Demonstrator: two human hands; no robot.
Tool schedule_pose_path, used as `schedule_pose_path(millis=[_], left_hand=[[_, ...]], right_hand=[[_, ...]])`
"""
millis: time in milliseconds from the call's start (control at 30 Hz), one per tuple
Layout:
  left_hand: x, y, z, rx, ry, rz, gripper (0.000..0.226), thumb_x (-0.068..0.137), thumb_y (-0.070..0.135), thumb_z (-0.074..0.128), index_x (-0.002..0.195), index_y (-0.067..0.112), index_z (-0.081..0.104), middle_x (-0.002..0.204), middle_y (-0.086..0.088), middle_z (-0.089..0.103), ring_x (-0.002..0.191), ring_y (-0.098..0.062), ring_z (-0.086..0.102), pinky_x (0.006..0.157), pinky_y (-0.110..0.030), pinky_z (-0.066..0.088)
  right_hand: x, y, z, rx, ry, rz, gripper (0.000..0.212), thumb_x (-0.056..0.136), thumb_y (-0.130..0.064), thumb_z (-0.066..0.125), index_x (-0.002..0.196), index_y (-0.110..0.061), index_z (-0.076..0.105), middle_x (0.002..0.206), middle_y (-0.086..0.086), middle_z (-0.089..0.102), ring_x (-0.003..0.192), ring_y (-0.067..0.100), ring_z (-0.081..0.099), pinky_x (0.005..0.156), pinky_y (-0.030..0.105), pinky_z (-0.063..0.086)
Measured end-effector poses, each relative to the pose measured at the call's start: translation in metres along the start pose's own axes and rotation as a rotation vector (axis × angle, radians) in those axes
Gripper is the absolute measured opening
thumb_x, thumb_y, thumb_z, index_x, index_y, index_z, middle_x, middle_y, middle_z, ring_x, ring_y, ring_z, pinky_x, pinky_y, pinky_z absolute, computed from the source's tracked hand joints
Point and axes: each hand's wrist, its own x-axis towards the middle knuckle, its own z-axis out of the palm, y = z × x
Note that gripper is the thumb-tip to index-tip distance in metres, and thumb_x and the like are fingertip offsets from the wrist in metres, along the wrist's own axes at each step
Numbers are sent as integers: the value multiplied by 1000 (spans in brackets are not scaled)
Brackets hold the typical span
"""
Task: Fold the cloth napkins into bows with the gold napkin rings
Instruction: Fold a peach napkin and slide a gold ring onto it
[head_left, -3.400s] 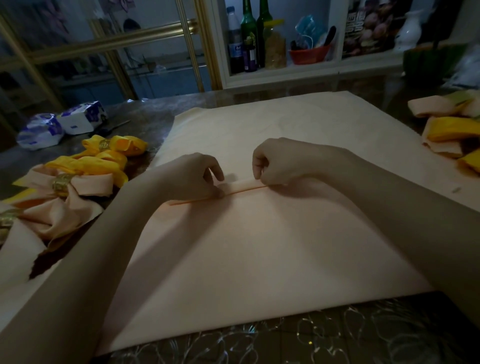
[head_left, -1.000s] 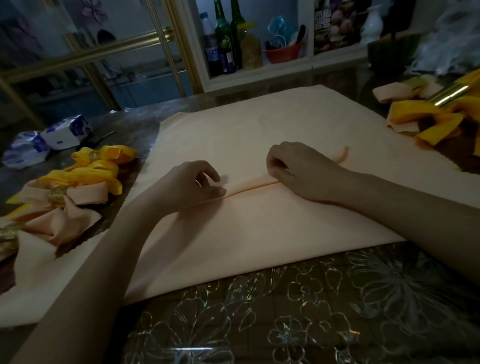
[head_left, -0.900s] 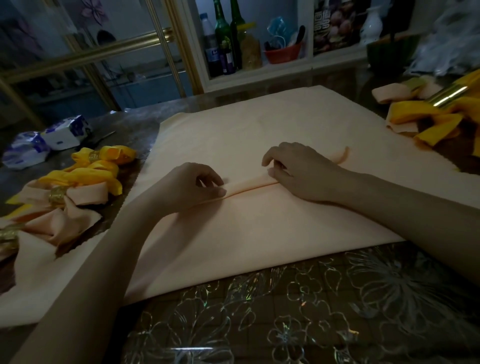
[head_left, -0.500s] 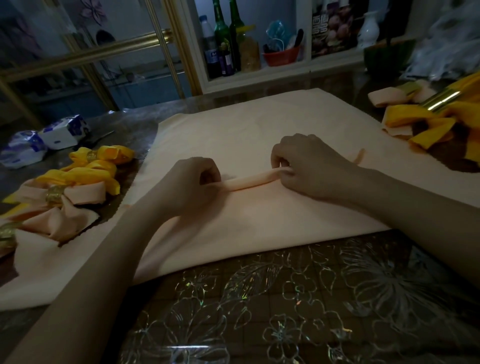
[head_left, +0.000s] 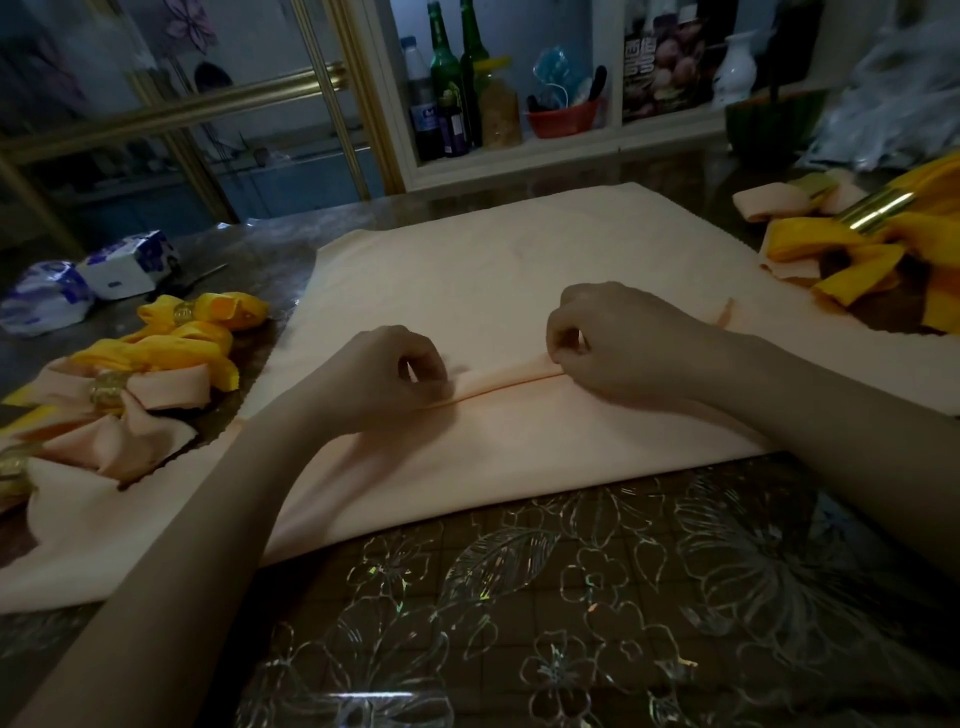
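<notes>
A large peach cloth napkin (head_left: 509, 270) lies spread on the table, with a narrow raised pleat (head_left: 509, 382) running across its middle. My left hand (head_left: 379, 379) pinches the left part of that pleat with curled fingers. My right hand (head_left: 618, 338) pinches the pleat's right part, knuckles up. Finished bows sit at the left: a yellow one (head_left: 202, 317) and a peach one (head_left: 156, 389) with a gold napkin ring (head_left: 106, 387). More yellow and peach bows (head_left: 852, 260) lie at the right with a gold ring (head_left: 878, 210).
The table has a dark floral cover (head_left: 571, 597) in front of the napkin. Two tissue packs (head_left: 88, 280) lie at the far left. Behind the table, a shelf holds bottles (head_left: 452, 83), a red bowl (head_left: 563, 117) and a white vase (head_left: 735, 70).
Both hands have kept pinching the fold while the near half of the napkin has been drawn away from me, baring more table cover. The pleat has been lowered back flat onto the cloth.
</notes>
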Motion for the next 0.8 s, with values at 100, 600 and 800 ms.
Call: schedule_pose_path(millis=[100, 600, 800], left_hand=[[0, -1, -1, -36, -21, 14, 7, 84, 25, 67, 80, 30, 62, 86, 17, 57, 83, -2, 55, 68, -6, 41], [0, -4, 0, -21, -10, -15, 19, 86, 24, 63, 104, 29, 58, 94, 11, 57, 89, -5, 55, 78, -15, 44], [6, 1, 8, 43, 119, 30, 13, 89, 23, 58, 101, 21, 62, 94, 9, 55, 84, -6, 52, 72, -11, 41]], right_hand=[[2, 5, 0, 75, -17, 43, 15, 91, -21, 56, 99, -17, 68, 98, -6, 54, 89, 11, 53, 77, 23, 42], [2, 10, 2, 236, -73, 56, 21, 87, -14, 60, 100, -27, 50, 96, -10, 48, 88, 6, 48, 77, 19, 41], [0, 3, 4, 70, 41, 8, 15, 87, -17, 59, 96, -26, 51, 93, -9, 48, 86, 8, 47, 76, 22, 39]])
